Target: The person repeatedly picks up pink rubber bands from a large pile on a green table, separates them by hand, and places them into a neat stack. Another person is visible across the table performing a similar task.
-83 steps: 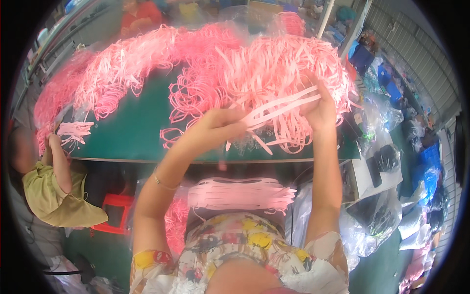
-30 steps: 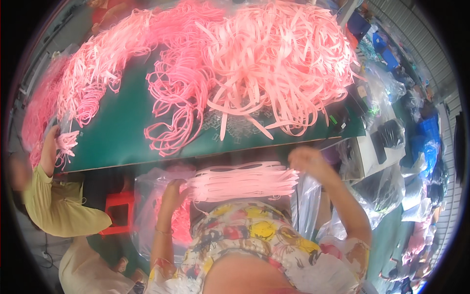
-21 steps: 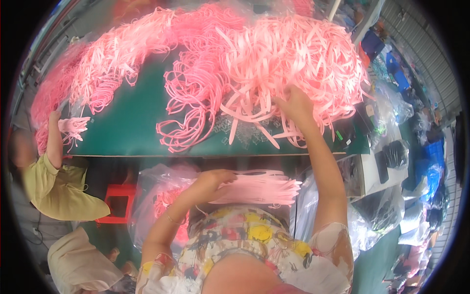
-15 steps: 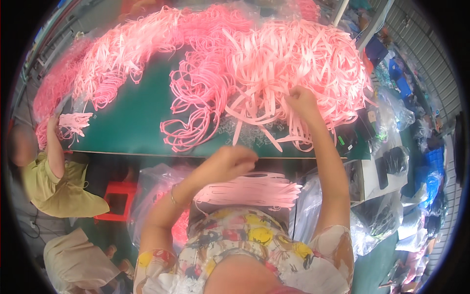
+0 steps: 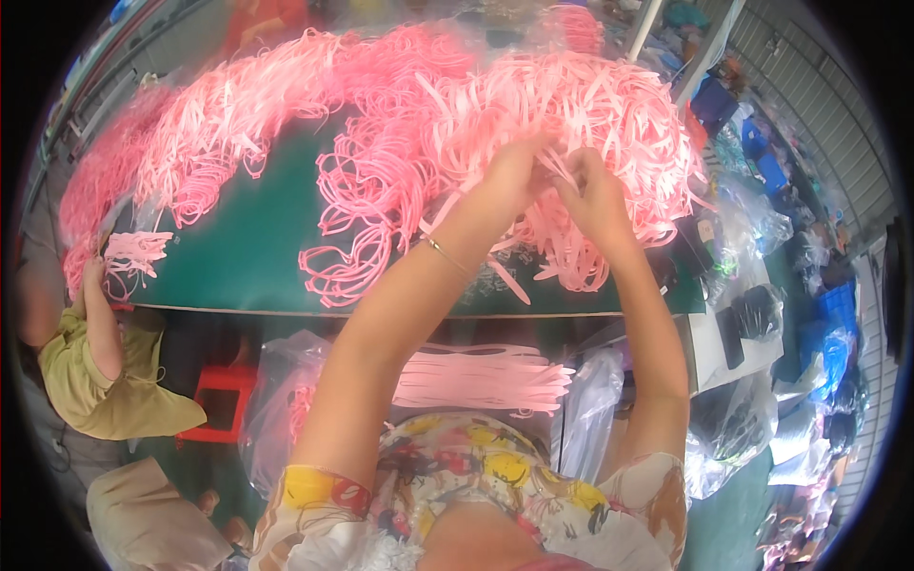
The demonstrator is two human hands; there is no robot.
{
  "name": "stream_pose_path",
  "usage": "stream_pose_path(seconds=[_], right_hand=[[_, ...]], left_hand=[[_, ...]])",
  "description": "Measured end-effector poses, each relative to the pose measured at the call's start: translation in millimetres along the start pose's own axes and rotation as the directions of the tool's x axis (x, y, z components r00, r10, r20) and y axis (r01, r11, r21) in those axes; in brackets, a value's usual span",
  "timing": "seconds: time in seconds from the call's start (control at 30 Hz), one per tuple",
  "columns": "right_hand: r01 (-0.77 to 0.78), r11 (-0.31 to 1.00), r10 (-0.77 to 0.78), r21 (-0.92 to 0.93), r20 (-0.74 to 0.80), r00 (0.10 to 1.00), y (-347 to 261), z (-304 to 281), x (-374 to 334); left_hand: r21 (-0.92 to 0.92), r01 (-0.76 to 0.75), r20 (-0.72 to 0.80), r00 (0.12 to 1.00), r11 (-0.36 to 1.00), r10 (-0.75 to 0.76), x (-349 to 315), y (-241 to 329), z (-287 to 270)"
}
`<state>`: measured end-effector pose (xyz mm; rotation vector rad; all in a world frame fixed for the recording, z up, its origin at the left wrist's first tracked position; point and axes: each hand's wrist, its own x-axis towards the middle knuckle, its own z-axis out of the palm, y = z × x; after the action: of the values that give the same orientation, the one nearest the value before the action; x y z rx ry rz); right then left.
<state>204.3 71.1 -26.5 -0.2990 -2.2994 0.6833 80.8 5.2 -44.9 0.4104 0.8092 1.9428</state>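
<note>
Both of my arms reach across the green table to a large loose heap of light pink straps (image 5: 628, 114). My left hand (image 5: 519, 174) is closed on a pink strap (image 5: 557, 164) at the near side of the heap, its fingertips partly hidden. Close beside it, my right hand (image 5: 592, 195) pinches the same strap or one next to it; which one I cannot tell. A neat bundle of pink straps (image 5: 481, 379) lies across my lap, below the table edge.
The green table (image 5: 243, 262) also bears a pile of darker pink cords (image 5: 371, 181) and more pink heaps at the left. A co-worker (image 5: 105, 381) handles pink straps at the far left. A red stool (image 5: 219, 404) and plastic bags (image 5: 733, 428) stand below.
My left hand has moved from above the lap bundle up to the heap, meeting my right hand. The right hand has shifted slightly. The view has tilted a little.
</note>
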Motion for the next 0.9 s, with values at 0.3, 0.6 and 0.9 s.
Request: stream_pose_path(seconds=[0.3,0.6,0.9], right_hand=[[-0.397,0.776,0.262,0.491,0.322,0.910,11,-29,-37],[-0.370,0.818,0.154,0.440,0.451,0.879,29,-38,-33],[-0.088,0.391,-0.216,0.916,0.184,0.959,-29,-98,78]], left_hand=[[0.070,-0.119,0.356,0.930,0.990,0.086,-15,45,43],[0.187,-0.217,0.565,0.822,0.958,0.075,-25,78,77],[0.531,-0.448,0.637,0.771,0.719,0.010,-36,72,101]])
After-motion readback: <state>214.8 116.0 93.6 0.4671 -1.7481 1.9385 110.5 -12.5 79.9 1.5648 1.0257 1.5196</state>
